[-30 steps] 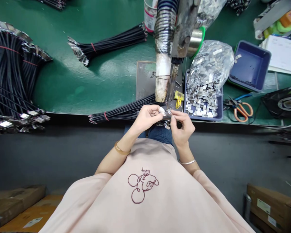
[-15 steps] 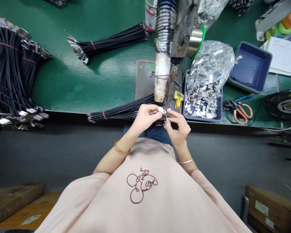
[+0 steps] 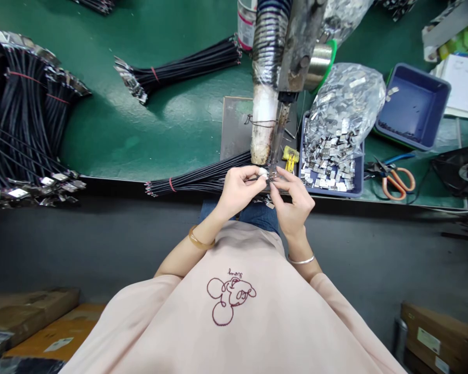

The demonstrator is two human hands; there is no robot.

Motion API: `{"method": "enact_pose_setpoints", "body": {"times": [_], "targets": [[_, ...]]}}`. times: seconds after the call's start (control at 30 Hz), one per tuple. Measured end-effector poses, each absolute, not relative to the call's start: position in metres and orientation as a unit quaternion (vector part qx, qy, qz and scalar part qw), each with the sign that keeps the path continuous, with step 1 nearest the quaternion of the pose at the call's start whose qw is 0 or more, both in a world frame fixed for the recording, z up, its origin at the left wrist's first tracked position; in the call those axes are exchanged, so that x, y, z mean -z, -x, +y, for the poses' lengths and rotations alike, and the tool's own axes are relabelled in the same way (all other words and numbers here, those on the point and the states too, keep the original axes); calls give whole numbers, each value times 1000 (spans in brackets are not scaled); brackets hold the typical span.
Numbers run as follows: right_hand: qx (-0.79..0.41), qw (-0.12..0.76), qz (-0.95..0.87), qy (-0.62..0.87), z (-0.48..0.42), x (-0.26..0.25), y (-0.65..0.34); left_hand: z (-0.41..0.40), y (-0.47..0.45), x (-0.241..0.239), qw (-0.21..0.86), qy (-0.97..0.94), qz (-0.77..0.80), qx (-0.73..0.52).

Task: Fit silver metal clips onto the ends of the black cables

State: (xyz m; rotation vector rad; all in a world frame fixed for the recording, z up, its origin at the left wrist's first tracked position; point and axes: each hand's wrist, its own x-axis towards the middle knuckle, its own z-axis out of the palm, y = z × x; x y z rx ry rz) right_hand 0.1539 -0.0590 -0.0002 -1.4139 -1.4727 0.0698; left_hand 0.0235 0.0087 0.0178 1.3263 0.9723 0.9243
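The left hand (image 3: 239, 189) pinches a thin black cable (image 3: 252, 179). Close beside it, the right hand (image 3: 296, 203) pinches a small silver metal piece (image 3: 273, 175).

Bright, fairly even light came from out of view, leaving pale, hazy glare on the green surface (image 3: 101, 137) and white glints on the clear plastic bag (image 3: 347, 98) and the metal connector shells (image 3: 18, 193) at far left. Beyond the edge, the grey floor (image 3: 113, 234) lay dim. Wide-angle distortion stretched the cardboard box (image 3: 440, 327) at lower right. Fine detail between the left hand (image 3: 239, 189) and right hand (image 3: 295, 206) looked soft.
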Motion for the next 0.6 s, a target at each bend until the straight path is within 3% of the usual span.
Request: {"method": "enact_pose_setpoints", "body": {"times": [0.4, 0.6], "targets": [[-24, 519, -606, 603, -56, -4, -153, 4, -23, -17, 535, -619, 436, -375], [-3, 507, -627, 591, -60, -2, -154, 7, -21, -16, 564, -613, 419, -362]]}}
